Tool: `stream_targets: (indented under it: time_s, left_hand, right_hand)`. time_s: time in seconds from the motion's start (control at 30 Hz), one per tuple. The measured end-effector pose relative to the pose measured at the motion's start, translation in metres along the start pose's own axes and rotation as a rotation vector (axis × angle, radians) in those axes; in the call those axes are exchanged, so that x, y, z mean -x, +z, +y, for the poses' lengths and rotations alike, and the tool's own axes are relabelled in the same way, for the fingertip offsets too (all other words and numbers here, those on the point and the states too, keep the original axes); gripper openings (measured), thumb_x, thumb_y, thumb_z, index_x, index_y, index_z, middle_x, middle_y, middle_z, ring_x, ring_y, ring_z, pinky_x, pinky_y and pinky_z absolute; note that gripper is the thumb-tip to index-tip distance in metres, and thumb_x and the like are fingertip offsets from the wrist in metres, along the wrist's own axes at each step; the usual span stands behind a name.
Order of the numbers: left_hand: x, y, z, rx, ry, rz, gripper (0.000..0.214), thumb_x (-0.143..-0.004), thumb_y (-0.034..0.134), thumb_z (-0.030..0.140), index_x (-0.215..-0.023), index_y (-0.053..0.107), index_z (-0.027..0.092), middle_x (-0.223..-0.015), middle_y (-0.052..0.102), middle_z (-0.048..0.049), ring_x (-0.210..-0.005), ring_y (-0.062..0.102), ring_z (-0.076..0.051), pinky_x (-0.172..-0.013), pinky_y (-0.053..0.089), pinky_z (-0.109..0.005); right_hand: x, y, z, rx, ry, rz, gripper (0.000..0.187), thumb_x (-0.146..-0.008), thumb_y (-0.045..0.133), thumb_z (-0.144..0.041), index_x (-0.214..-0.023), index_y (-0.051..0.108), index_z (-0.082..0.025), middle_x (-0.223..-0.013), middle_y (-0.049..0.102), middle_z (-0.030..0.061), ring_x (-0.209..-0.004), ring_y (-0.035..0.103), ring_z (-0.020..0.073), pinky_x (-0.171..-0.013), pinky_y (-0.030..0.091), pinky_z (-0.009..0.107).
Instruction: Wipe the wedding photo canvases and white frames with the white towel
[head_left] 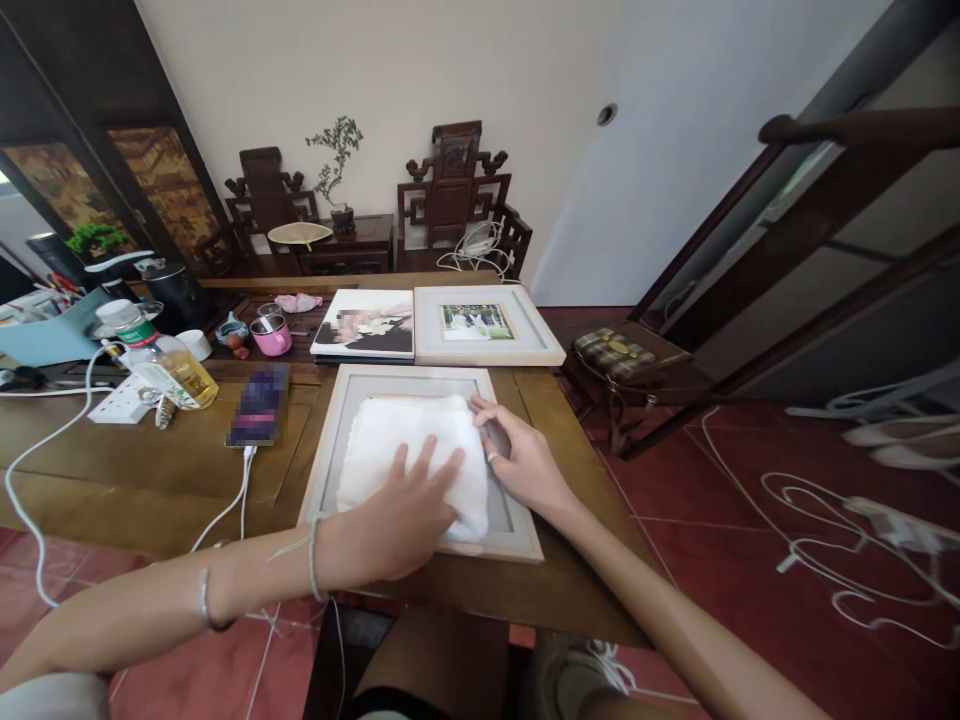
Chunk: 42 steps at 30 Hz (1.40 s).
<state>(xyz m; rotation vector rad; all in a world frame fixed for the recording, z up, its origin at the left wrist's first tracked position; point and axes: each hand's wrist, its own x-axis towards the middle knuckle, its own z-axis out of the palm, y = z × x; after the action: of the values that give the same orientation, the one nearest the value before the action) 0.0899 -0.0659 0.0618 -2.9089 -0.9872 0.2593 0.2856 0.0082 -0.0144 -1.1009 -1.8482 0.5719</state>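
A pale wooden picture frame [328, 440] lies flat on the wooden table [150, 470] in front of me. A folded white cloth [397, 430] covers most of its glass. My left hand [405, 510] lies flat on the cloth's near right part, fingers spread. My right hand [517, 455] rests at the cloth's right edge, fingers bent, the fingertips touching the cloth's upper right corner. A ring shows on one finger.
Behind the frame lie a second framed photo [487, 325] and a photo book [365, 325]. To the left are a phone [259, 405] on a white cable, an oil bottle [165, 365], a pink cup [271, 336] and a power strip [120, 402]. A bag [615, 352] sits on a bench to the right.
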Motion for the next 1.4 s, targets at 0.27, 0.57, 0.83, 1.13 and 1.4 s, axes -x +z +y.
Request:
stream_targets:
  time_s: [0.27,0.57,0.83,1.13,1.4]
  left_hand:
    - [0.049,0.001,-0.013,0.026,-0.184,-0.180,0.033,-0.072,0.064,0.006,-0.103,0.071,0.015,-0.155,0.024,-0.0150,-0.141,0.014,-0.048,-0.108,0.027,-0.065]
    - [0.078,0.007,-0.057,0.024,-0.344,-0.077,0.045,-0.067,0.051,-0.008,-0.106,0.064,0.011,-0.156,0.022,-0.0175,-0.143,0.009,-0.042,-0.112,0.026,-0.057]
    - [-0.027,0.026,-0.096,0.094,-0.113,0.389,0.050,-0.076,0.042,-0.009,-0.121,0.050,0.011,-0.149,0.034,-0.0198,-0.143,0.023,-0.029,-0.112,0.031,-0.048]
    - [-0.070,0.016,-0.099,0.046,-0.042,0.236,0.037,-0.080,0.044,-0.002,-0.112,0.054,0.014,-0.108,0.062,-0.0126,-0.100,0.058,-0.023,-0.084,0.047,-0.034]
    - [-0.023,0.011,-0.118,-0.092,-0.150,0.163,0.031,-0.077,0.045,-0.003,-0.102,0.057,0.012,-0.100,0.065,-0.0130,-0.095,0.060,-0.024,-0.085,0.049,-0.036]
  right_hand:
    - [0.000,0.001,0.003,0.040,-0.011,-0.034,0.033,-0.078,0.043,-0.008,-0.101,0.063,-0.021,-0.133,0.060,0.0121,-0.127,0.053,0.0236,-0.107,0.040,0.047]
    - [0.000,0.002,0.000,0.020,-0.008,-0.041,0.040,-0.074,0.041,-0.004,-0.102,0.064,-0.022,-0.133,0.060,0.0108,-0.126,0.054,0.0234,-0.106,0.041,0.044]
    - [0.001,0.001,-0.001,0.039,-0.010,-0.079,0.047,-0.066,0.040,0.000,-0.103,0.062,-0.020,-0.136,0.057,0.0114,-0.124,0.055,0.0249,-0.101,0.044,0.043]
    - [0.000,0.001,0.001,0.042,-0.034,-0.083,0.047,-0.067,0.039,0.000,-0.101,0.064,-0.021,-0.134,0.058,0.0116,-0.126,0.053,0.0246,-0.102,0.042,0.043]
    - [-0.002,0.001,0.001,0.026,-0.018,-0.095,0.045,-0.068,0.039,0.000,-0.099,0.064,-0.020,-0.137,0.056,0.0129,-0.129,0.051,0.0242,-0.104,0.041,0.044]
